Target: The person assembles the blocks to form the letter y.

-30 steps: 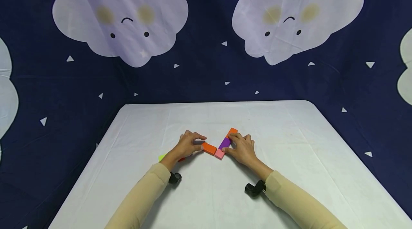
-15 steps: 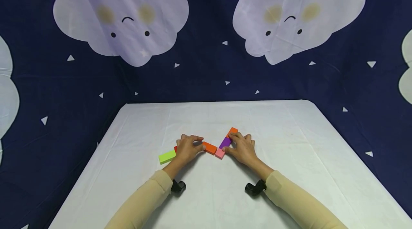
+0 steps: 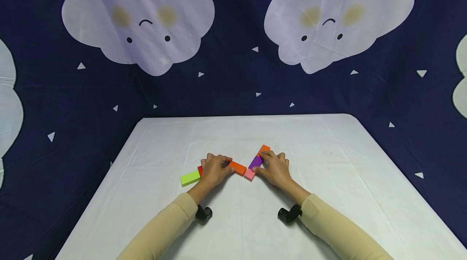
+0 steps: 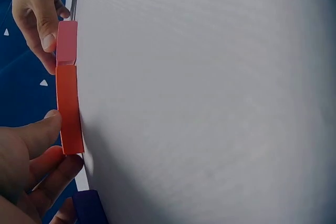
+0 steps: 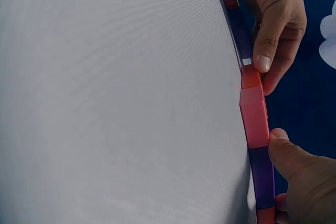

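- On the white surface [image 3: 237, 219], near its middle: two slanting rows meet at the pink block [image 3: 249, 175], between my hands.
- My left hand [image 3: 214, 169]: thumb and fingertips pinching the left end of the left orange block [image 3: 237, 168], which lies flat and extends rightward from my fingertips.
- Right end of that block: just beside the pink block; whether they touch, I cannot tell.
- My right hand [image 3: 276, 169]: gripping the purple block [image 3: 254, 163], thumb by its joint with the pink block, forefinger by its joint with the far orange block [image 3: 264, 149]. Purple lies to the left of the palm.
- Left of my left hand: lime block [image 3: 190, 178], touching the red block [image 3: 199, 170], which that hand partly hides.
- Right wrist view: dark blue block [image 5: 240, 30] next to the red one, beside my left fingers.
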`<state>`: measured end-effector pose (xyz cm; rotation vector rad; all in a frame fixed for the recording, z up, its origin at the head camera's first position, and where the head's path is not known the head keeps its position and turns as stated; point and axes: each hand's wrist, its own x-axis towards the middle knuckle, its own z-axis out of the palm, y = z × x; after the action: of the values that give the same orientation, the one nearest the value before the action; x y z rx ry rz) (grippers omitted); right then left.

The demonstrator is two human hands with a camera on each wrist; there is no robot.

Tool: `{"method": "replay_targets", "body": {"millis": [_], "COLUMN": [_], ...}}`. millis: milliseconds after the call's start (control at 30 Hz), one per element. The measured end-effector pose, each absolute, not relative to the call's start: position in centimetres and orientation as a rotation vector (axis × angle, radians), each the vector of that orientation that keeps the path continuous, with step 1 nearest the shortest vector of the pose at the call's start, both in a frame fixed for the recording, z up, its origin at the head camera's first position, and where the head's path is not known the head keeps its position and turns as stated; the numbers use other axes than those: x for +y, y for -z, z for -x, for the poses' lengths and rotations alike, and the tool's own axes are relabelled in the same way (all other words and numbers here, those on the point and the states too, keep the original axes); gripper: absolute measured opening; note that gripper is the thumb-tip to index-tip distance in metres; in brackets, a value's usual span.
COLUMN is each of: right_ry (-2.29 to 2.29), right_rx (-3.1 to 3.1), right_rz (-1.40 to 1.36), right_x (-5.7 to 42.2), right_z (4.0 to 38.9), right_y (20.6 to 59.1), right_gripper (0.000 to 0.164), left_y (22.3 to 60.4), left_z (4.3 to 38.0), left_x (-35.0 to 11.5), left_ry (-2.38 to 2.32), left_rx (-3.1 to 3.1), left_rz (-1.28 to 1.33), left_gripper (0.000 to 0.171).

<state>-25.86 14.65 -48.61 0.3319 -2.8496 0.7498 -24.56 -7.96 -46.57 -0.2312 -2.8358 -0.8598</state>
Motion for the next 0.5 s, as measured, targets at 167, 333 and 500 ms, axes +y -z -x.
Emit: {"method": "replay_targets", "body": {"millis": [167, 333, 500], "right_ry": [-0.755, -0.744, -0.741], "right_rx": [-2.839, -2.835, -2.832], "right_rz": [-0.339, -0.335, -0.333], "right_x": [14.68, 14.64, 14.61], "right_z": [25.93, 25.90, 25.94], "right_y": [48.59, 48.60, 48.68], "right_gripper": [0.068, 0.068, 0.067], "left_y": [46.66, 46.74, 46.70], "left_z": [24.76, 25.09, 25.51], "left_x": [-7.87, -7.78, -7.70], "left_ry": [0.843, 0.840, 0.836], "left_rx": [-2.847, -2.878, -2.908], "left_rz": [0.234, 0.249, 0.275], "left_gripper": [0.032, 0.032, 0.033]}}
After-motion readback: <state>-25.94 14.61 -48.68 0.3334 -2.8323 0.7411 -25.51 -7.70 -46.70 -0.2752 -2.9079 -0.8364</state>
